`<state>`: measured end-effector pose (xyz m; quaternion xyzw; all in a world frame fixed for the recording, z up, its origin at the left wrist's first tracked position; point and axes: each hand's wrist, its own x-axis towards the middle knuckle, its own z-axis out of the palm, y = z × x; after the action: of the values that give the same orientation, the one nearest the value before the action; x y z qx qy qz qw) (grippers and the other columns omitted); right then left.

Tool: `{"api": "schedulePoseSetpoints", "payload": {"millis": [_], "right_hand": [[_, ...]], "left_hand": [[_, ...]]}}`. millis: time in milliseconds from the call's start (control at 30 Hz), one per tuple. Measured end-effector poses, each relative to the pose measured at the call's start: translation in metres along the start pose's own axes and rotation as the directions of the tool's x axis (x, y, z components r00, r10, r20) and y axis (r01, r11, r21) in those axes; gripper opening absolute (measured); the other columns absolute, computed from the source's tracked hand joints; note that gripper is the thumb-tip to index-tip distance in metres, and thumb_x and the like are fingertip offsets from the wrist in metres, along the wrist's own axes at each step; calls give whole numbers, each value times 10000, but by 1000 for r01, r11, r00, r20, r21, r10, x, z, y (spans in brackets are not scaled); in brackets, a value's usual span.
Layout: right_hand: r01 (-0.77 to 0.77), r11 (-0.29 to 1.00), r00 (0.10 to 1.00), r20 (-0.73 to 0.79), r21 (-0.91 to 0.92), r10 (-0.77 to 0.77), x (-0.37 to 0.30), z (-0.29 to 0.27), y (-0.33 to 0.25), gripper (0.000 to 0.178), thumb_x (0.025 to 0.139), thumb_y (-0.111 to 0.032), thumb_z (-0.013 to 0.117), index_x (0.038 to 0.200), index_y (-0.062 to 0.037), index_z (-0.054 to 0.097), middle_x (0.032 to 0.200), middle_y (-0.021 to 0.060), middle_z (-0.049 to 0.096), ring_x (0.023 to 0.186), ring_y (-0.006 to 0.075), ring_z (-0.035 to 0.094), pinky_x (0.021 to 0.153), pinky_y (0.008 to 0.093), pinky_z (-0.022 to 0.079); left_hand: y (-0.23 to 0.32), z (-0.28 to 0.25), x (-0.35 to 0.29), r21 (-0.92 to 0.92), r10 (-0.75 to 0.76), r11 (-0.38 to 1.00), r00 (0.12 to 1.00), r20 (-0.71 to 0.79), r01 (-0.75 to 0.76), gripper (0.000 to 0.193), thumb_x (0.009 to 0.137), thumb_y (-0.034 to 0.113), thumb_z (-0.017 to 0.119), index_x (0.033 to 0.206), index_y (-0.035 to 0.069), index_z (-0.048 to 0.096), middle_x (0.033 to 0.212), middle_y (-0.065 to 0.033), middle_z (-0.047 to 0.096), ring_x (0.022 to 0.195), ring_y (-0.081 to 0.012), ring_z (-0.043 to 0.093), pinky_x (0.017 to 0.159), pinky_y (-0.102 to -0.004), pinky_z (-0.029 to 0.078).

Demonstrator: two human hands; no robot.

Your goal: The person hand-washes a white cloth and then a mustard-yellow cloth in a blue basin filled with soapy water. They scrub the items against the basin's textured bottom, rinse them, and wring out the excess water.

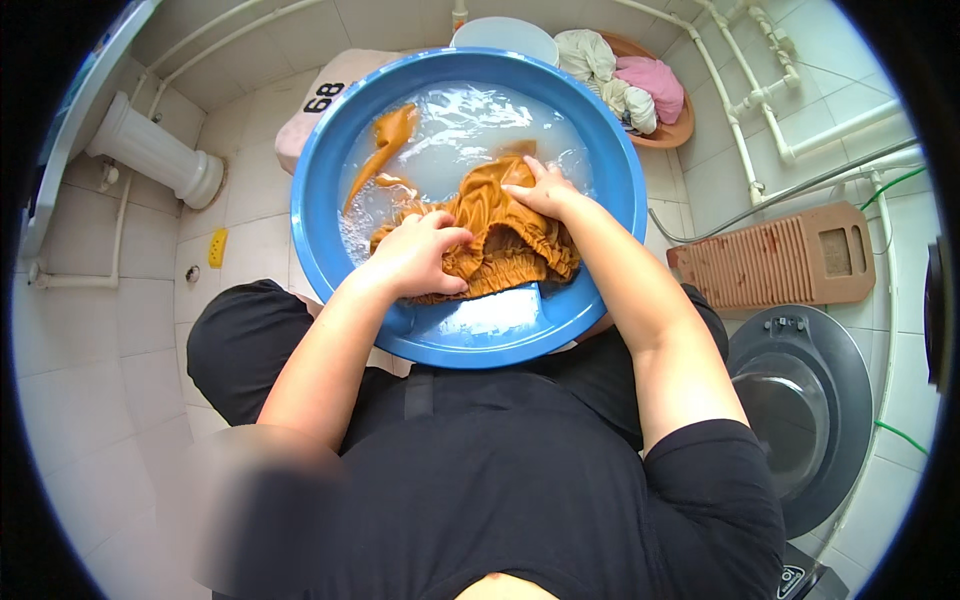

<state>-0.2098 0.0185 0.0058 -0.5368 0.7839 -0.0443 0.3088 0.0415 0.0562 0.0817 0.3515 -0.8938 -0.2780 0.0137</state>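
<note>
A large blue basin [308, 215] of cloudy, sudsy water stands between my knees. In it lies a wet mustard-brown garment [490, 265] with a gathered, elastic-looking edge facing me, bunched against the near side. Another fold of mustard-brown cloth [392, 130] floats at the left of the water. My left hand [422, 255] rests on the left part of the garment, its fingers and thumb apart over the cloth. On the garment's far right part lies my right hand [545, 190], with its fingers spread. Part of the garment is under water.
A brown ridged washboard [770, 255] lies right of the basin, near a dark grey tub [800, 420]. Behind stand a pale round basin [505, 38] and an orange-brown basin [672, 132] of laundry [650, 85]. White pipes [740, 150] run along the right wall; a white column [155, 150] lies left.
</note>
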Motion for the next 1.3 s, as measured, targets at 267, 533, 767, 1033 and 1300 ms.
{"api": "schedulePoseSetpoints", "payload": {"millis": [267, 533, 767, 1033, 1300], "right_hand": [[-76, 859, 993, -39, 507, 111, 27, -9, 42, 793, 713, -571, 625, 1260, -20, 465, 1258, 213, 478, 1188, 287, 453, 987, 365, 364], [275, 514, 958, -188, 813, -215, -5, 18, -5, 394, 707, -96, 604, 1070, 45, 546, 935, 100, 616, 848, 164, 582, 747, 273, 468], [718, 474, 625, -174, 509, -761, -99, -13, -62, 205, 672, -181, 610, 839, -63, 622, 834, 103, 607, 790, 234, 587, 725, 316, 460], [517, 848, 784, -463, 120, -413, -61, 32, -33, 289, 757, -254, 597, 993, -91, 560, 1063, 111, 533, 1057, 289, 470, 892, 357, 390], [578, 807, 771, -402, 118, -494, -116, 27, -48, 271, 809, -337, 540, 793, -67, 541, 985, 148, 551, 962, 322, 507, 836, 406, 411]], "left_hand": [[-81, -37, -19, 288, -311, 893, 937, -162, 346, 262, 650, 51, 559, 890, 118, 638, 932, -87, 628, 924, -304, 570, 788, -395, 459], [-67, -23, 60, -434, -202, 900, 920, -335, 40, 358, 799, 225, 527, 1131, 97, 569, 1154, -138, 544, 1114, -254, 497, 967, -338, 349], [-80, 11, 114, -907, -168, 398, 983, 76, 139, 614, 896, 556, 360, 1315, 110, 413, 1303, -155, 437, 1208, -265, 396, 1028, -404, 291], [-28, -14, 56, -860, -124, 468, 979, 165, 204, 484, 916, 356, 449, 1295, 55, 427, 1279, -94, 463, 1191, -172, 414, 1013, -298, 294], [-4, 46, 18, -135, -58, 991, 887, -459, -6, 299, 867, 202, 450, 1121, 86, 555, 1164, -150, 523, 1094, -347, 470, 919, -428, 371]]}}
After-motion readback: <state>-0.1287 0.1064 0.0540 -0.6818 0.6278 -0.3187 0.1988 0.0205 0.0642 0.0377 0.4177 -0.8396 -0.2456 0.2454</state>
